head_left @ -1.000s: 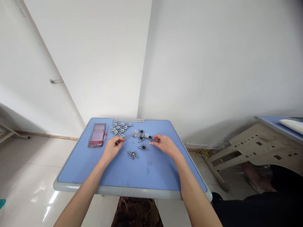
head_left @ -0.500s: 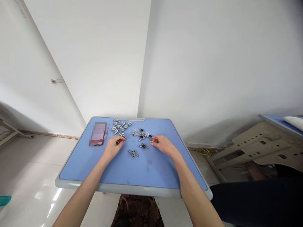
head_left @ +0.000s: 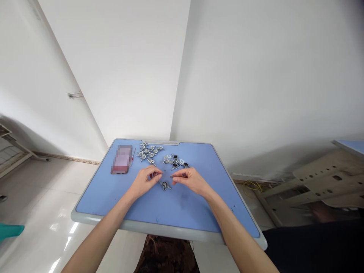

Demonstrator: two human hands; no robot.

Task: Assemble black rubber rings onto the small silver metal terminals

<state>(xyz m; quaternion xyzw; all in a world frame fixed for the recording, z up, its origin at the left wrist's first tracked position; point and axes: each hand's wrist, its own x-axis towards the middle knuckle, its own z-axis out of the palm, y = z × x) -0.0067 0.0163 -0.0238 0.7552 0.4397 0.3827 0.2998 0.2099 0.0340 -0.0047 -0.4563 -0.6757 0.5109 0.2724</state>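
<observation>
My left hand (head_left: pixel 146 181) is pinched over the blue table (head_left: pixel 136 206), just left of a small metal part with a round centre (head_left: pixel 165 185). Opposite it, my right hand (head_left: pixel 189 180) has thumb and fingers pressed together, with a small metal piece showing between them. What my left fingertips hold, if anything, is too small to make out. Beyond the hands lie several metal parts with black centres (head_left: pixel 175 165) beside thin pale plates (head_left: pixel 167 159). A larger cluster of silver parts (head_left: pixel 144 154) sits toward the back left.
A phone with a blurred screen (head_left: pixel 122 159) lies at the table's left, with a thin screwdriver-like tool (head_left: pixel 132 159) beside it. White walls (head_left: pixel 227 76) rise behind the table. At the right stand another desk (head_left: pixel 318 174) and a dark-clothed person's leg (head_left: pixel 309 246).
My right hand has moved left, toward the part in front, and covers the spot of a black-centred piece. My left hand has come slightly right. The camera view has shifted a little.
</observation>
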